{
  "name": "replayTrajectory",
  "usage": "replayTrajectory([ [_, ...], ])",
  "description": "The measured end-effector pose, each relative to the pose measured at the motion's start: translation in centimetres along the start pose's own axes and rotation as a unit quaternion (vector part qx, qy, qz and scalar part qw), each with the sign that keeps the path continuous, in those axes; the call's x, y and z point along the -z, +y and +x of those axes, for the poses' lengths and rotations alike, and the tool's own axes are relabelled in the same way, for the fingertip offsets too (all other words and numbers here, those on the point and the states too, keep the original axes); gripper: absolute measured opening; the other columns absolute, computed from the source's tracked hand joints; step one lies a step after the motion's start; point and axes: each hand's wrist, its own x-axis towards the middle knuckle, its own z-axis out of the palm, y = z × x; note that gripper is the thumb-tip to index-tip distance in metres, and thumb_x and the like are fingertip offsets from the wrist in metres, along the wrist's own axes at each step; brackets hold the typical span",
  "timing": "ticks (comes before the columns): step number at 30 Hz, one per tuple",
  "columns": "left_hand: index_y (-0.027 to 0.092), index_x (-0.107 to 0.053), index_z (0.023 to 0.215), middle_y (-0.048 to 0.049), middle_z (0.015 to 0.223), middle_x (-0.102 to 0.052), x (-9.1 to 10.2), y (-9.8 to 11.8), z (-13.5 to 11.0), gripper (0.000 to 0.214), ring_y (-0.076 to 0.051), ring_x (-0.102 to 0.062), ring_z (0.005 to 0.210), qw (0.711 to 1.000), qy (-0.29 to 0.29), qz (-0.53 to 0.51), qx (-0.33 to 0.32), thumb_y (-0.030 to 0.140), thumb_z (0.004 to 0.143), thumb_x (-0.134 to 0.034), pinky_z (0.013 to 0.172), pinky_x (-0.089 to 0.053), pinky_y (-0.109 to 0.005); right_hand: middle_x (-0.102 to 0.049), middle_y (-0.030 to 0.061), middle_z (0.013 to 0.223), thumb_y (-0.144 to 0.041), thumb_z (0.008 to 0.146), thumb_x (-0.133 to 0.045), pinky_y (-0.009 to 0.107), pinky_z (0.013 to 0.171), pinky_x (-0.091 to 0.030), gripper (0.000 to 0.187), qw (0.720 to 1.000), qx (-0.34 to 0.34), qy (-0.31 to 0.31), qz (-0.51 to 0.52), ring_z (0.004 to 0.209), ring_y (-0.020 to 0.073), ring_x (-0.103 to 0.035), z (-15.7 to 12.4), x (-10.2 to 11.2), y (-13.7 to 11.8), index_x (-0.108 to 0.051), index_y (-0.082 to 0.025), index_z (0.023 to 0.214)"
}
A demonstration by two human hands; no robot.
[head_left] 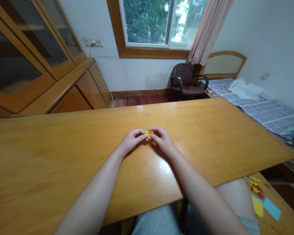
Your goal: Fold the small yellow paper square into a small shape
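Note:
Between my two hands is a small folded piece of yellow paper [149,133], held just above the wooden table [71,156]. My left hand [134,138] pinches its left end between thumb and fingers. From the other side, my right hand [162,138] grips the right part, thumb below and index finger above. Parts of the paper stick out between the fingertips; the rest is hidden behind them.
At the lower right, a wooden surface [289,225] bears folded yellow and red paper pieces [254,186], a yellow sheet [257,206] and a light blue sheet [272,209]. Beyond the table stand an office chair [186,80], a bed [262,104] and a cabinet [71,94].

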Motion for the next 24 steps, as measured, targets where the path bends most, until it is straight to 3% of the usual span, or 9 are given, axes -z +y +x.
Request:
replayTrajectory([
  [18,0.015,-0.068,0.079,-0.0054,0.079,-0.072,-0.05,0.38,-0.12,0.025,-0.017,-0.064,0.074,1.0,0.001,0.0,0.008,0.04,0.078,-0.07,0.073,-0.048,-0.029,-0.069,0.0042,0.097,-0.03,0.083,-0.066,0.031,0.081,-0.049,0.019,1.0,-0.002,-0.001,0.001,0.087,0.0174,-0.063,0.05,-0.08,0.1,-0.069,-0.022,0.1],
  [24,0.015,-0.067,0.08,-0.0048,0.079,-0.071,0.11,0.48,-0.18,0.022,-0.017,-0.064,0.075,1.0,-0.006,0.005,0.004,0.037,0.078,-0.069,0.074,-0.049,-0.029,-0.068,0.0044,0.097,-0.027,0.085,-0.064,0.031,0.082,-0.048,0.016,0.998,0.042,-0.007,-0.053,0.09,0.0178,-0.062,-0.08,0.08,-0.45,-0.069,-0.022,0.099],
])
